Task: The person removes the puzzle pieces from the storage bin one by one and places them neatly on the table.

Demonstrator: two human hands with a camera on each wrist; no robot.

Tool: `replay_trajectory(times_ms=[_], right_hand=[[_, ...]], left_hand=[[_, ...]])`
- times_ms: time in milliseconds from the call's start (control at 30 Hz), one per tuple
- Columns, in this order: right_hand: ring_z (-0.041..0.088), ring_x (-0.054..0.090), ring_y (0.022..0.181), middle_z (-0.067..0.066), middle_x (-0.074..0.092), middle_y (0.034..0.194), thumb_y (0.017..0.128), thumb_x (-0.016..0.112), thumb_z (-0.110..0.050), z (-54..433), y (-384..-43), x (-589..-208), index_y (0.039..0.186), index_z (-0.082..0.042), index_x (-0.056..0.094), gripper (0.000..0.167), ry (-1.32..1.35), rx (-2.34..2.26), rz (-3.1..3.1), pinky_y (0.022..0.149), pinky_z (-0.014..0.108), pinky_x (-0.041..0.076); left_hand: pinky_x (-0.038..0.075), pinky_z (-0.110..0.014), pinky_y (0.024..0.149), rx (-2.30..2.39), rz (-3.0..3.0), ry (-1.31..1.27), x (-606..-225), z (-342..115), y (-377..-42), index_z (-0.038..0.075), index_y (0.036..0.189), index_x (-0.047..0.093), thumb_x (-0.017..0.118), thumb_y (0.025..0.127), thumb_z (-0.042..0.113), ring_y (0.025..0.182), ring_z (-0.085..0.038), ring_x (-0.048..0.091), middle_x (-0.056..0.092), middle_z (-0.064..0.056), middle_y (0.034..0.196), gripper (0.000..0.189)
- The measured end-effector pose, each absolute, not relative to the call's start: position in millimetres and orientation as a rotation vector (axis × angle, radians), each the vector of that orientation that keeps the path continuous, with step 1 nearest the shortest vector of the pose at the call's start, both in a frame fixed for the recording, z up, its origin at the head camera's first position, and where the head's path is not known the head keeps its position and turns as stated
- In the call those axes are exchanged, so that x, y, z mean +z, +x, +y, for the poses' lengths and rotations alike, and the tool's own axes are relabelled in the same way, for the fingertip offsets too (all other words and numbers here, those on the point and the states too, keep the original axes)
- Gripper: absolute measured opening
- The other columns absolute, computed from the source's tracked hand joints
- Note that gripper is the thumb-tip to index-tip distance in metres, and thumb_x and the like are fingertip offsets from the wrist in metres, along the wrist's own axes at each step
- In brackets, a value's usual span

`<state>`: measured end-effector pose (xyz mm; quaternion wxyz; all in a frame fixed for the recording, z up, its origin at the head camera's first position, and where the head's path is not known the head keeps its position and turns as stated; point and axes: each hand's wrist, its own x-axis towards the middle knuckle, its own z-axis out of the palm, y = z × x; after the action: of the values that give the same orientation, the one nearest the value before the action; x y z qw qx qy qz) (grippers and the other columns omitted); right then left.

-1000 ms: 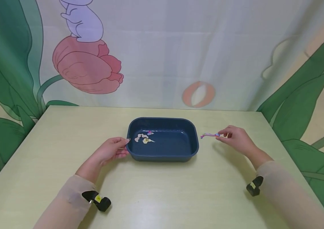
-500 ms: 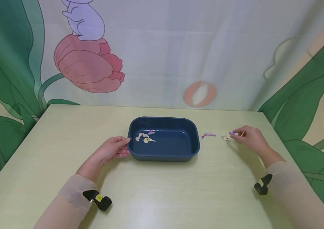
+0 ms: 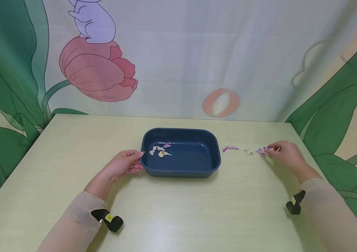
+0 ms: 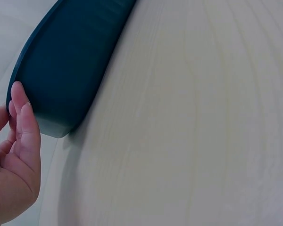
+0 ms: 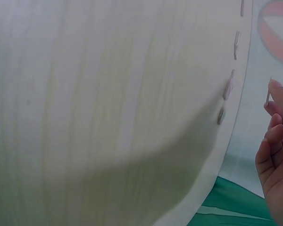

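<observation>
My left hand (image 3: 125, 163) grips the left rim of a dark blue rectangular tray (image 3: 180, 174), thumb over the edge and fingers against the outer wall. That grip also shows in the left wrist view, on the tray's outer wall (image 4: 66, 61). Over the table at the right, my right hand (image 3: 287, 154) pinches a small flat blue-and-pink piece (image 3: 266, 148) between thumb and fingertips. It appears edge-on as a thin piece (image 5: 268, 92) in the right wrist view. Just left of these fingertips lies a purple piece (image 3: 260, 152), then a pale dark-outlined piece (image 3: 249, 151) and a slim purple-pink strip (image 3: 230, 148).
Inside the tray's left half lie a wavy beige piece (image 3: 156, 149), a pale yellow piece (image 3: 164, 154) and a small pink one (image 3: 166, 145). Another small piece (image 5: 221, 116) lies near the right hand. A printed curtain (image 3: 172, 70) hangs behind the table (image 3: 178, 213).
The right hand has let go of the purple-pink strip right of the tray and moved rightward, now pinching the blue-and-pink piece. Pieces it covered show on the table. The left hand keeps its grip.
</observation>
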<state>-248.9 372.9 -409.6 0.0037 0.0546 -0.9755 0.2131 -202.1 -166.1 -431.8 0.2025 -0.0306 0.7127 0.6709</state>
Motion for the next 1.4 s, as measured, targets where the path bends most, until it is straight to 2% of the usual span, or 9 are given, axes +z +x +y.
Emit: replay_trajectory(times_ms=[367,733,1033,1233,1400], right_hand=[[0.03,0.049,0.084,0.019,0.058,0.094,0.088,0.065,-0.032,389,-246,-421,0.108,0.006,0.064,0.043,0.091,0.645,-3.084,0.065,0.036,0.038],[0.034,0.052,0.088,0.024,0.058,0.102,0.088,0.063,-0.033,410,-248,-432,0.109,0.006,0.062,0.044,-0.02,0.647,-3.105,0.071,0.044,0.043],[0.035,0.053,0.09,0.025,0.058,0.104,0.089,0.062,-0.037,420,-247,-441,0.109,0.007,0.061,0.049,-0.105,0.741,-3.085,0.072,0.045,0.045],[0.04,0.05,0.102,0.029,0.054,0.115,0.091,0.058,-0.04,423,-248,-445,0.117,0.007,0.057,0.054,-0.198,0.884,-3.039,0.081,0.049,0.044],[0.045,0.039,0.121,0.029,0.046,0.129,0.092,0.052,-0.047,423,-250,-443,0.127,0.002,0.052,0.06,-0.325,1.086,-2.982,0.096,0.055,0.034]], left_hand=[[0.053,-0.022,0.067,1.855,2.0,-0.114,-428,-166,-201,-0.008,0.111,0.05,0.052,0.097,0.027,0.071,-0.016,0.063,0.06,-0.006,0.079,0.038],[0.053,-0.022,0.067,1.862,1.996,-0.094,-430,-167,-203,-0.009,0.11,0.05,0.052,0.096,0.028,0.071,-0.016,0.063,0.06,-0.006,0.079,0.04],[0.054,-0.023,0.067,1.9,1.955,-0.076,-432,-167,-204,-0.009,0.108,0.05,0.052,0.097,0.026,0.07,-0.015,0.063,0.058,-0.006,0.079,0.037],[0.053,-0.022,0.067,1.883,1.968,-0.093,-432,-167,-203,-0.008,0.108,0.05,0.052,0.096,0.027,0.071,-0.015,0.063,0.058,-0.006,0.079,0.037],[0.053,-0.023,0.068,1.882,1.974,-0.094,-433,-167,-203,-0.008,0.108,0.049,0.052,0.097,0.027,0.071,-0.015,0.063,0.058,-0.006,0.079,0.037]])
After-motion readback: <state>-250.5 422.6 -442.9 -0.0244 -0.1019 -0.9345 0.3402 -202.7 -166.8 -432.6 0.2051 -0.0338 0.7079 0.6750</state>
